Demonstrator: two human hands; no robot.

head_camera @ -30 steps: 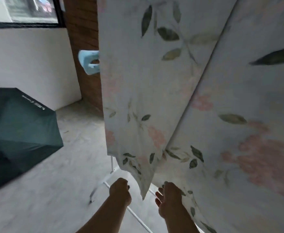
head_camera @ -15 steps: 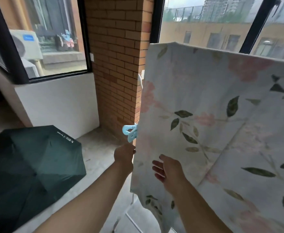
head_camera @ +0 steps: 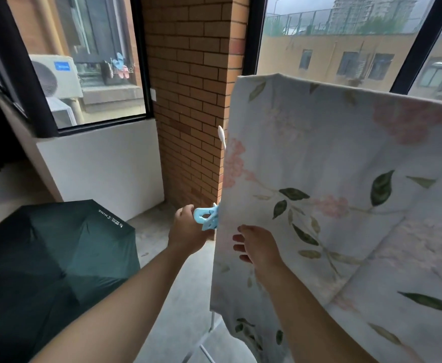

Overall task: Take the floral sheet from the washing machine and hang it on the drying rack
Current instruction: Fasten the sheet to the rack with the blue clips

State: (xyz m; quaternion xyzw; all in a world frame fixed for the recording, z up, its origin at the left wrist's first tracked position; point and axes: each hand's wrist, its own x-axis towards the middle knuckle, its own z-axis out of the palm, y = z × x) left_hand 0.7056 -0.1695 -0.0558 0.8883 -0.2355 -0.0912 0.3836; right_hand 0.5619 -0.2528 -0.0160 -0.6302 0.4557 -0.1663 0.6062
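Observation:
The floral sheet (head_camera: 332, 195), white with pink flowers and green leaves, hangs draped over the drying rack and fills the right half of the view. Only the rack's white lower legs (head_camera: 204, 344) show under the sheet. A light blue clothes clip (head_camera: 206, 217) sits at the sheet's left edge. My left hand (head_camera: 188, 231) curls around that clip. My right hand (head_camera: 256, 244) lies against the front of the sheet with fingers loosely spread, a little right of the clip.
An open dark green umbrella (head_camera: 49, 268) lies on the concrete floor at the left. A brick pillar (head_camera: 191, 100) stands behind the sheet's left edge, with windows on both sides. A white peg or hook (head_camera: 221, 136) sticks out by the sheet's upper edge.
The view has lifted from the sheet's bottom hem to its upper part. Both hands rose along the left edge, and my left hand has closed on the blue clip.

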